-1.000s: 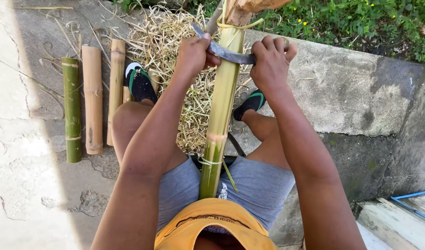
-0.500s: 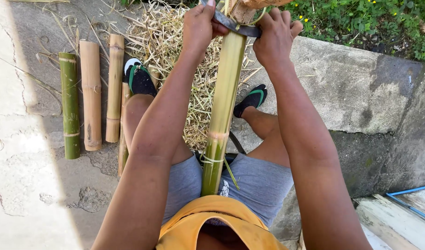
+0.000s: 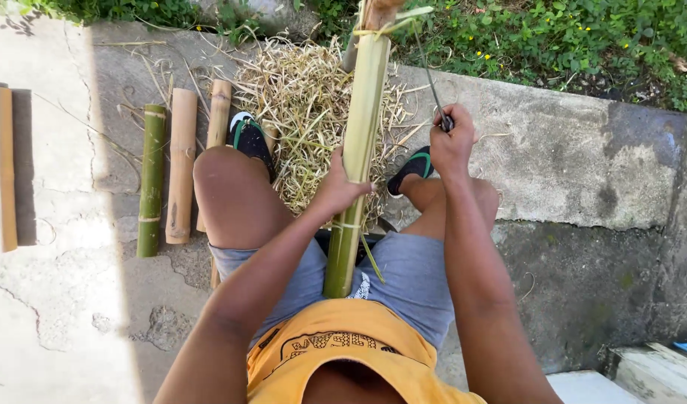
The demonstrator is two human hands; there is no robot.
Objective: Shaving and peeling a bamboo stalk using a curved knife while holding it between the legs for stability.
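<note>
A long green bamboo pole [image 3: 361, 135] stands tilted between my knees, its lower end against my yellow shirt. My left hand [image 3: 337, 187] grips the pole at about mid-length. My right hand [image 3: 452, 142] is to the right of the pole, closed around the handle of a thin-bladed knife [image 3: 432, 78] whose blade points up and away towards the pole's top. The blade is apart from the pole.
A heap of pale bamboo shavings [image 3: 302, 112] lies between my sandalled feet. Three cut bamboo sections [image 3: 180, 164] lie side by side on the concrete at left, another [image 3: 1, 168] at the far left edge. A concrete ledge [image 3: 583, 172] and green plants [image 3: 568, 37] are at right and behind.
Both hands had held the blade across the pole's top. Now my left hand has dropped to the pole's middle and my right hand holds the knife alone, off to the right.
</note>
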